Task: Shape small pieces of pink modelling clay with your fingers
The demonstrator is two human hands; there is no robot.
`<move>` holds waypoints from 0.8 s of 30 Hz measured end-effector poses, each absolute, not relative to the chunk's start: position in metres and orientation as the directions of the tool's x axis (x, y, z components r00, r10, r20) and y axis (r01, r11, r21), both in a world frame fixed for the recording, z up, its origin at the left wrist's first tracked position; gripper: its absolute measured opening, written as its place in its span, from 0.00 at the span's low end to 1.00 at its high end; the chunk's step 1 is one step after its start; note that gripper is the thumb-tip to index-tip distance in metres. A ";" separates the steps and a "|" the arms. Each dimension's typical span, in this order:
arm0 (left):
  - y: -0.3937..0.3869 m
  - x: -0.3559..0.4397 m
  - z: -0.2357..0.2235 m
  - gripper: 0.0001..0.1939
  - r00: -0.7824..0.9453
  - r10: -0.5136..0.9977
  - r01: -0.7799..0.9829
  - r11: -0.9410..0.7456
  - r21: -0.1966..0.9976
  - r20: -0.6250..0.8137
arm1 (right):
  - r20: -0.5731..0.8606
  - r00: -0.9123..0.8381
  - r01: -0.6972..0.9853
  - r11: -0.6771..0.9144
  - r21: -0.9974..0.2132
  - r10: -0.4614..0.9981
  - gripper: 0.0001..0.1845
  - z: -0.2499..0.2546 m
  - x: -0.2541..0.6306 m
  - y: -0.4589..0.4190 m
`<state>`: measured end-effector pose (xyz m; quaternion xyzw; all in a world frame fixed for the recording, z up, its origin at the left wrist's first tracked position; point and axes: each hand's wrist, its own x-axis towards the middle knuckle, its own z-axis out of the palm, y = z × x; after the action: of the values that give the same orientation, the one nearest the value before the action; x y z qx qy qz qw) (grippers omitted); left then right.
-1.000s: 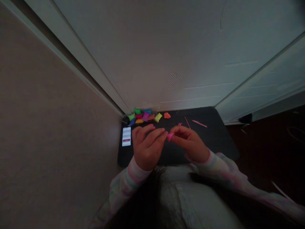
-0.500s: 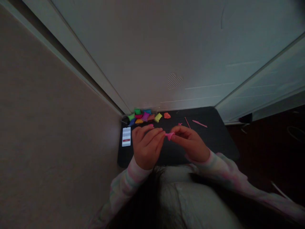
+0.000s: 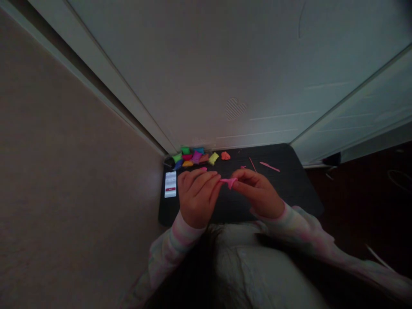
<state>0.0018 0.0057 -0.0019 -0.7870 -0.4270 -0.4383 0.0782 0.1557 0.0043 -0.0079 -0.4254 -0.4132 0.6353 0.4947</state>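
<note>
A small piece of bright pink modelling clay (image 3: 229, 183) is stretched between my two hands above the dark table. My left hand (image 3: 198, 198) pinches a thin end of it between the fingertips. My right hand (image 3: 260, 195) grips the wider end between thumb and forefinger. More pink (image 3: 204, 169) shows just behind the left hand's fingers; what it is, I cannot make out. Beyond the right hand lies a small pink bit (image 3: 243, 167).
Several coloured clay packets (image 3: 197, 157) are heaped at the table's back left, with an orange lump (image 3: 225, 156) beside them. A thin pink stick (image 3: 252, 165) and a pink modelling tool (image 3: 269, 166) lie back right. A lit phone (image 3: 170, 184) rests at left on the black table (image 3: 289, 184).
My left hand has drawn slightly leftward, and the clay between my hands looks a little longer. My right hand keeps nearly the same place.
</note>
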 end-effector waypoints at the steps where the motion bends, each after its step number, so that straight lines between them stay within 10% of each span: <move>1: 0.006 0.002 -0.002 0.05 0.253 0.603 0.739 -0.625 0.252 0.756 | -0.132 -0.150 -0.282 -0.170 -0.944 0.980 0.09 -0.008 0.156 0.004; 8: 0.006 0.003 -0.003 0.03 0.231 0.623 0.726 -0.622 0.294 0.747 | -0.139 -0.150 -0.319 -0.181 -0.930 0.979 0.07 -0.010 0.156 0.004; 17: 0.009 -0.009 0.006 0.06 0.313 0.848 0.397 -0.526 0.752 0.428 | -0.094 -0.276 -0.296 -0.177 -0.939 0.957 0.06 -0.008 0.162 0.005; 24: 0.008 -0.009 0.005 0.05 0.297 0.874 0.324 -0.471 0.821 0.385 | -0.057 -0.340 -0.255 -0.151 -0.955 0.939 0.05 -0.004 0.166 0.004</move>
<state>-0.0087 0.0082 0.0051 -0.7400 -0.4046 -0.4335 -0.3175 0.1658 0.0044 -0.0044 -0.3607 -0.4739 0.6673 0.4473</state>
